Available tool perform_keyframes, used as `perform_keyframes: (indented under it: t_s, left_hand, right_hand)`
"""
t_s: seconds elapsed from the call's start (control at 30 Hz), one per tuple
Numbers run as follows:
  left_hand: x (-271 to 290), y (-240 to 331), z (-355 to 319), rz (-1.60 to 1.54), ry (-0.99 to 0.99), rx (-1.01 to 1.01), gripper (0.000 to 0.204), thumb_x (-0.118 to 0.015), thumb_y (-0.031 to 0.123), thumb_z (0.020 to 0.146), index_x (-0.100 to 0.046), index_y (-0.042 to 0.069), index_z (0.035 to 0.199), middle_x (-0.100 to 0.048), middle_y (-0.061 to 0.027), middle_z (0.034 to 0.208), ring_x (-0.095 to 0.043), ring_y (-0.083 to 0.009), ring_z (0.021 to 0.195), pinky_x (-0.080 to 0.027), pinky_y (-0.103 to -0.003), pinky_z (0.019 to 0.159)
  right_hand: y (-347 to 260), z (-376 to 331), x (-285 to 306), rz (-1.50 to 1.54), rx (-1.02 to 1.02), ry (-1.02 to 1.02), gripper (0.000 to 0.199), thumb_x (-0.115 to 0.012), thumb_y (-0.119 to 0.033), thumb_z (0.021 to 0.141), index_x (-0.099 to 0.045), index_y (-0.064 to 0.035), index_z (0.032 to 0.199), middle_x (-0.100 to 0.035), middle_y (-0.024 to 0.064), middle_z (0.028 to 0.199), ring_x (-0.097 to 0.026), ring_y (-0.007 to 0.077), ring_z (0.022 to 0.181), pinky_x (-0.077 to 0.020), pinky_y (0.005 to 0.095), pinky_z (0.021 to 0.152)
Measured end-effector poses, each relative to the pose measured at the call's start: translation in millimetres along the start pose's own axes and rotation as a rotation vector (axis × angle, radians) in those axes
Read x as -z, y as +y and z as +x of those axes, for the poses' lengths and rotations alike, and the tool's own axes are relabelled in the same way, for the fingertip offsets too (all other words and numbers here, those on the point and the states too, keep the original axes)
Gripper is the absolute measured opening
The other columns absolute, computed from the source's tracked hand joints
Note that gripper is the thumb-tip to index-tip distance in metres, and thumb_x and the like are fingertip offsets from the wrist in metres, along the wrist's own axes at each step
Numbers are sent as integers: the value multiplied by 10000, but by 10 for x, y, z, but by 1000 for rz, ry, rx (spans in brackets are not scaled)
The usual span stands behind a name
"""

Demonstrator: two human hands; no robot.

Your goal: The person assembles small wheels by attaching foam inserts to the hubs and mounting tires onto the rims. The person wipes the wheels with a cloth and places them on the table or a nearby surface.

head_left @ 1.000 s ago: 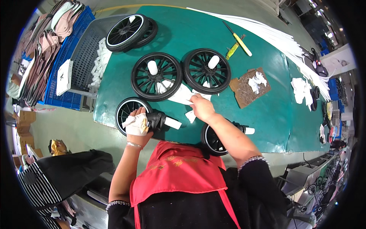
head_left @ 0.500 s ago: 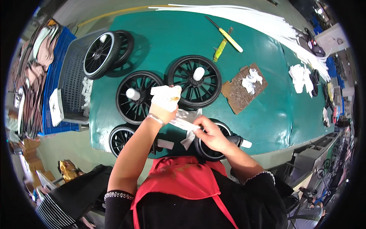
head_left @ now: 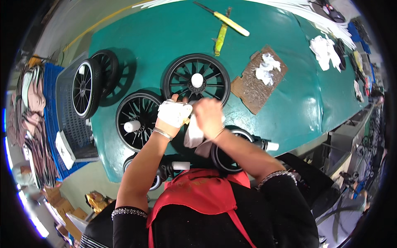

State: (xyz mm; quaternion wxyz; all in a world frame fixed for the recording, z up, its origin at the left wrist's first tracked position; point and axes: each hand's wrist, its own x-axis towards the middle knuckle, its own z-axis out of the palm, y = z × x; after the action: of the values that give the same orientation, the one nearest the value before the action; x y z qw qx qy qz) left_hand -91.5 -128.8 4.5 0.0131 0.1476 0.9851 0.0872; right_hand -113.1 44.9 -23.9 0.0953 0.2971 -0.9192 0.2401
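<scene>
My left hand [head_left: 173, 115] has white fabric over its back and bare fingertips, which are bent at the near side of a large black spoked wheel [head_left: 173, 70]. Close against it, my right hand [head_left: 209, 117] is bare and curled, slightly blurred. A soft white cloth [head_left: 193, 133], perhaps a glove, hangs between the hands, its upper part hidden by them. The fingers of both hands seem closed on it. Left of my hands, a second black wheel [head_left: 139, 108] lies flat. Both wheels carry a white cap at the hub. A smaller wheel [head_left: 220, 156] lies under my right forearm.
On the green tabletop [head_left: 285, 111] lie a screwdriver [head_left: 231, 24], a yellow-handled tool [head_left: 221, 39], greasy cardboard [head_left: 262, 89] with white matter, and white gloves [head_left: 324, 51]. Two wheels [head_left: 86, 89] lean by a grey crate [head_left: 66, 91] at left. Long white strips [head_left: 285, 5] run along the far edge.
My right hand has moved up and left, beside my left hand. The cloth stretched between them now hangs down. The view has shifted, so the table's things appear displaced.
</scene>
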Motion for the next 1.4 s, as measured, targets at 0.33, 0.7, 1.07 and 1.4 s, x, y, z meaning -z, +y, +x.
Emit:
perform_keyframes:
  t_s: [0.33, 0.7, 1.07, 1.4]
  left_hand:
    - [-23, -84, 76, -78, 21, 55, 584, -714, 518, 767, -633, 65, 1127, -621, -165, 1130, -574, -347, 1086, -447, -441, 954]
    - [-190, -187, 224, 31, 2, 47, 420, -708, 267, 753, -645, 61, 1113, -657, -137, 1053, -598, -327, 1017, -473, -443, 886]
    - [734, 158, -920, -195, 381, 212, 238, -703, 105, 792, -649, 106, 1023, -635, -100, 994, -623, -303, 914, -498, -393, 792]
    - [13, -855, -2189, -24, 128, 1198, 713, -774, 550, 694, -606, 45, 1168, -628, -159, 1121, -578, -362, 1077, -460, -429, 924]
  right_hand:
    - [318, 110, 50, 55, 62, 31, 237, -610, -138, 865, -583, -97, 1097, -565, 84, 1120, -517, 297, 1058, -388, 433, 916]
    - [410, 706, -444, 680, -756, 520, 218, -473, -167, 1030, -518, -6, 1170, -594, 247, 1196, -611, 421, 1061, -488, 460, 891]
    - [328, 488, 859, 203, -157, 244, 396, -656, 22, 758, -570, -45, 1139, -584, 189, 1210, -560, 376, 1120, -454, 430, 958]
    - [-516, 855, -189, -435, 17, -366, 306, -727, -214, 678, -681, -117, 965, -638, 92, 997, -605, 300, 1032, -312, 531, 1047]
